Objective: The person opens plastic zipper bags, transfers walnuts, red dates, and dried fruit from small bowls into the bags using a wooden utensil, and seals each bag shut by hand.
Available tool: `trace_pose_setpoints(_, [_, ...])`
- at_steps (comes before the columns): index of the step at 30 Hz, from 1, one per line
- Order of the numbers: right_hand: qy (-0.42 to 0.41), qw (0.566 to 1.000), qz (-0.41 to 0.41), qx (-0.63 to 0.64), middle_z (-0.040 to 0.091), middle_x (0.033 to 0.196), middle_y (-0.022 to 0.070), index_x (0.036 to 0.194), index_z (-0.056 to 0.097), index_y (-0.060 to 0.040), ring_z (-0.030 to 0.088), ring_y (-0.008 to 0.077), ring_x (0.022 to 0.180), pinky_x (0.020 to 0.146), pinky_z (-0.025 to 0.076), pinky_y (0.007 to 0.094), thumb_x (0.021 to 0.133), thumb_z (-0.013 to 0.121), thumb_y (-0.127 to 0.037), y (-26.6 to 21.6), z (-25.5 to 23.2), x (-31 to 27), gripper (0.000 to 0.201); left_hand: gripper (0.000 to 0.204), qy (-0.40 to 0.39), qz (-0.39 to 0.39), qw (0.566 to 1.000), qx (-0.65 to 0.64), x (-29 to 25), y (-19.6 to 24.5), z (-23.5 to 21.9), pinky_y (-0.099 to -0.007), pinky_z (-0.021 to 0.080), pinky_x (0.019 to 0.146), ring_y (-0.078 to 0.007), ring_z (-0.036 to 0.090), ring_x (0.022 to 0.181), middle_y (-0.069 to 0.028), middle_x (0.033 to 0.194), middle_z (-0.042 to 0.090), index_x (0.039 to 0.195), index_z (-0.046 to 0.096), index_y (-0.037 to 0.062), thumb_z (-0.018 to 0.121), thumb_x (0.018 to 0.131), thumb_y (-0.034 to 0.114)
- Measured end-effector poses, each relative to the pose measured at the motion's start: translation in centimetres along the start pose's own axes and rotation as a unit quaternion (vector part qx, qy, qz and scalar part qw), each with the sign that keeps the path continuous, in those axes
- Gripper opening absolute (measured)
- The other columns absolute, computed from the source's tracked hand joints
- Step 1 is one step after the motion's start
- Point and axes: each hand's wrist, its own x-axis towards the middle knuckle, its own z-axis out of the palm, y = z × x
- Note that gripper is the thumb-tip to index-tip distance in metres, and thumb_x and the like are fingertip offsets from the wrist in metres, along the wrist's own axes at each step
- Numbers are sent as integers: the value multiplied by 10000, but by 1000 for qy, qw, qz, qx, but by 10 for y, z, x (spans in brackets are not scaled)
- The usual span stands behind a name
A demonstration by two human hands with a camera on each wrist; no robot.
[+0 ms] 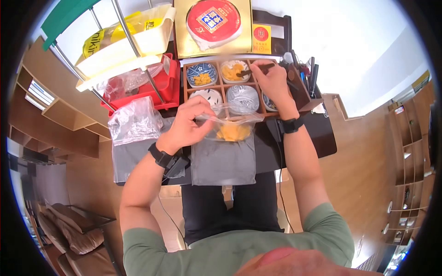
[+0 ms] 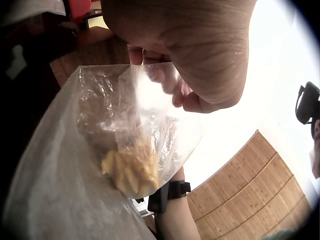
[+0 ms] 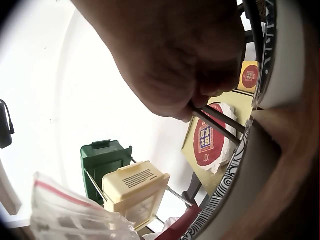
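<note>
My left hand (image 1: 191, 120) pinches the rim of a clear plastic bag (image 1: 223, 179) that hangs over the table's front edge. Orange-yellow pieces (image 1: 233, 132) lie bunched inside it, and the left wrist view shows these yellow pieces (image 2: 131, 172) through the film. Over the wooden compartment box (image 1: 220, 94), my right hand (image 1: 273, 83) grips dark slender tongs (image 1: 250, 72). Their tips reach into a white bowl (image 1: 235, 78) of yellow pieces at the back middle. In the right wrist view, the tongs' two prongs (image 3: 220, 122) come down from the fingers behind a patterned rim.
A blue patterned bowl (image 1: 201, 75) with yellow pieces sits left of the white one; other bowls fill the front row. Left stand a red basket (image 1: 172, 87) and a cream tray (image 1: 161, 39). A gold box (image 1: 182, 43) lies behind, a pen holder (image 1: 304, 87) right.
</note>
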Motion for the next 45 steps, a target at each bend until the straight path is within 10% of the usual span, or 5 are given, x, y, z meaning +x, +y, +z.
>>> trace_pose_setpoints(4, [-1,999,-25,23,725,766,24,966,762,18,618,41,700,622,495,246,942,762,-145,8,3,-2,165,110,5,-4,1000,5,0,3,1,-306,492,786,-215,625,862,-87,920,643,909,697,32,721,817,-24])
trace_pose_setpoints(5, [14,998,1,54,700,688,159,912,766,11,649,147,606,596,500,314,913,741,-225,11,6,-1,237,109,4,-5,1000,6,0,3,1,-307,493,786,-214,627,862,-87,919,641,908,697,32,722,817,-23])
trace_pose_setpoints(14, [37,983,42,173,605,631,48,896,727,37,547,27,662,591,466,283,920,704,-199,11,9,0,238,107,7,-12,1000,12,-2,3,2,-308,508,767,-228,639,858,-91,913,636,906,714,22,737,807,-14])
trace_pose_setpoints(22, [58,996,34,55,743,748,153,953,756,26,663,200,610,628,518,314,934,705,-215,3,6,0,247,110,10,-23,1000,9,0,5,1,-314,508,779,-232,637,869,-93,915,636,908,713,25,741,808,-11])
trace_pose_setpoints(45, [-53,996,-78,6,749,974,172,1076,762,-28,723,323,880,793,562,355,897,732,-46,-1,-1,-3,183,104,8,2,1000,3,-2,1,2,-300,490,779,-211,616,863,-84,929,623,911,690,33,736,832,-17])
